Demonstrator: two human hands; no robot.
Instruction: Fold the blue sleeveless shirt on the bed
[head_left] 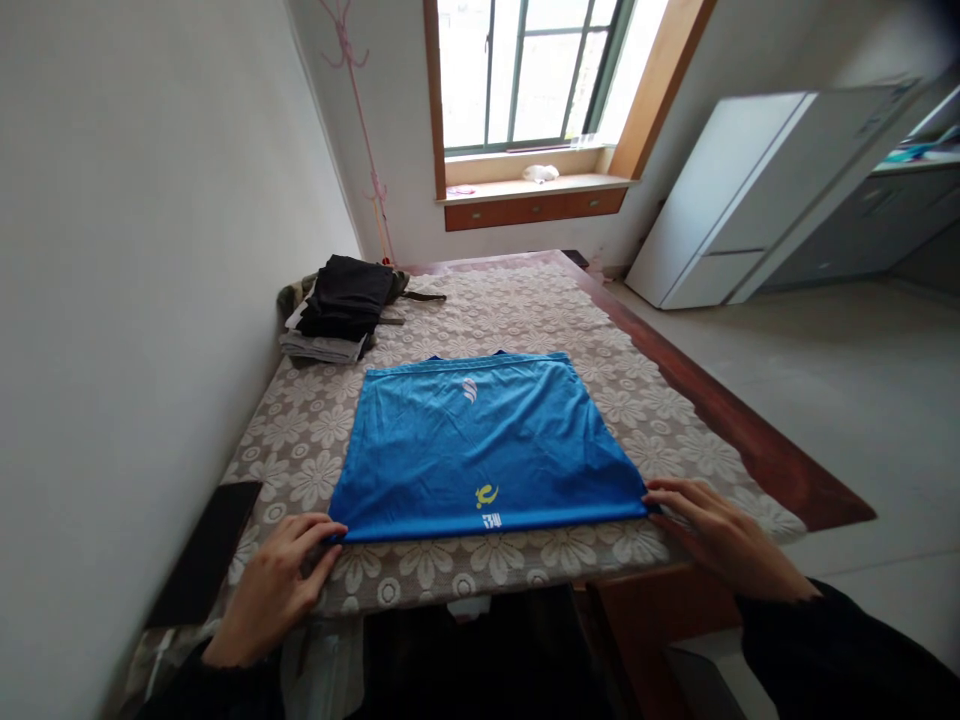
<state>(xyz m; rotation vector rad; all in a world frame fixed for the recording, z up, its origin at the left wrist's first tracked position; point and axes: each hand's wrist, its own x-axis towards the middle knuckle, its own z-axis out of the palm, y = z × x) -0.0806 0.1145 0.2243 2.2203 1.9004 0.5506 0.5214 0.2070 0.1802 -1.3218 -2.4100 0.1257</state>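
- Person's left hand [274,578]: pinching near-left corner of blue garment [480,440].
- Right hand [716,528]: pinching near-right corner.
- Blue garment: flat on worktop [802,490]; folded clothes [349,300] beyond.

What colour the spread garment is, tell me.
The garment is blue, paler toward its far edge; best in the head view.
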